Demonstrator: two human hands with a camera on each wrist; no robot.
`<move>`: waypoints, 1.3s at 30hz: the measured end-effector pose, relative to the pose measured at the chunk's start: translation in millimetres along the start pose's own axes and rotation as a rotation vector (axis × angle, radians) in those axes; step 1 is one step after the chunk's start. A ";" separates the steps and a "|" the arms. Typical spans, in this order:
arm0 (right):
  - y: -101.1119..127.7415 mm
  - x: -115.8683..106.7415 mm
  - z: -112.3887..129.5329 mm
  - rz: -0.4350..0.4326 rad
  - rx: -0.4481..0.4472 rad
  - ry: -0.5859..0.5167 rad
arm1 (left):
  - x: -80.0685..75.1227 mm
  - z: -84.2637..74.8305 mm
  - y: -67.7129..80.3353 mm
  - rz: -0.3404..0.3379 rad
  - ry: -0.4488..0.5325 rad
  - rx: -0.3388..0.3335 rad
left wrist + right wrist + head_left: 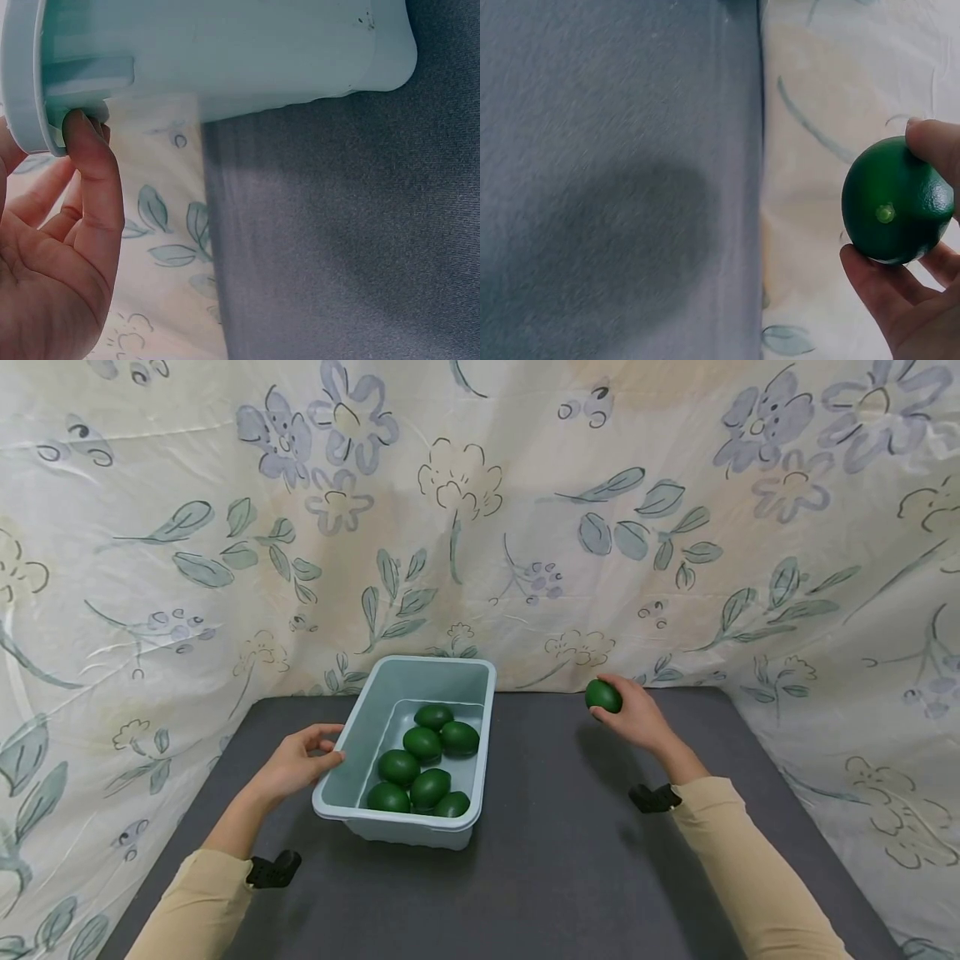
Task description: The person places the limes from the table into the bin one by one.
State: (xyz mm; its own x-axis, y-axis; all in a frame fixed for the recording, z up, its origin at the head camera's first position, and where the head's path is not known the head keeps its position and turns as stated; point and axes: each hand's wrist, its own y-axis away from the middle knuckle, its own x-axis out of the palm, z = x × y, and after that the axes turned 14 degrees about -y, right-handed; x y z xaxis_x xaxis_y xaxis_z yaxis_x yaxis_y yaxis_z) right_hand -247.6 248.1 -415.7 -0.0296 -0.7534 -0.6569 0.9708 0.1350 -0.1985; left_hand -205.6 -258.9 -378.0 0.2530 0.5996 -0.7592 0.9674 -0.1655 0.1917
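My right hand [637, 717] holds a glossy dark green lime [603, 695] above the far right part of the table. In the right wrist view, thumb and fingers grip the lime [892, 202] from opposite sides, and its pale stem end shows. A light blue plastic bin [352, 735] stands left of the middle, with several more limes [431, 788] lying on its floor, mostly toward the near end. At the bin's left rim, my left hand [296, 764] pinches the edge between thumb and fingers; the left wrist view shows the digits on either side of the rim [22, 82].
The dark grey table [555, 860] ends at a floral cloth [525, 527] hanging behind it and at both sides. Between the bin and my right hand lies a stretch of bare tabletop. Black wrist bands [273, 869] sit on both forearms.
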 end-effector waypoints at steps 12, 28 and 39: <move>-12.4 8.1 29.3 0.034 -0.049 -0.033 | -0.3 0.7 -1.1 0.003 -0.007 -0.004; -29.1 27.7 67.7 0.063 -0.180 -0.073 | 0.0 1.0 -1.8 0.017 -0.004 0.003; -37.0 37.0 99.9 0.093 -0.177 -0.088 | -0.9 2.1 -2.1 0.013 -0.016 0.005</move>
State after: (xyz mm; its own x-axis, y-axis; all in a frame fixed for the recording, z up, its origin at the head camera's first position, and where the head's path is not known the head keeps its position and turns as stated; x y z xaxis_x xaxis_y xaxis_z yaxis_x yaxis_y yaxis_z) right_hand -260.9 151.0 -360.0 0.0863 -0.7848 -0.6137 0.9110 0.3114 -0.2702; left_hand -207.8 -260.7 -379.1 0.2652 0.5852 -0.7663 0.9640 -0.1772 0.1983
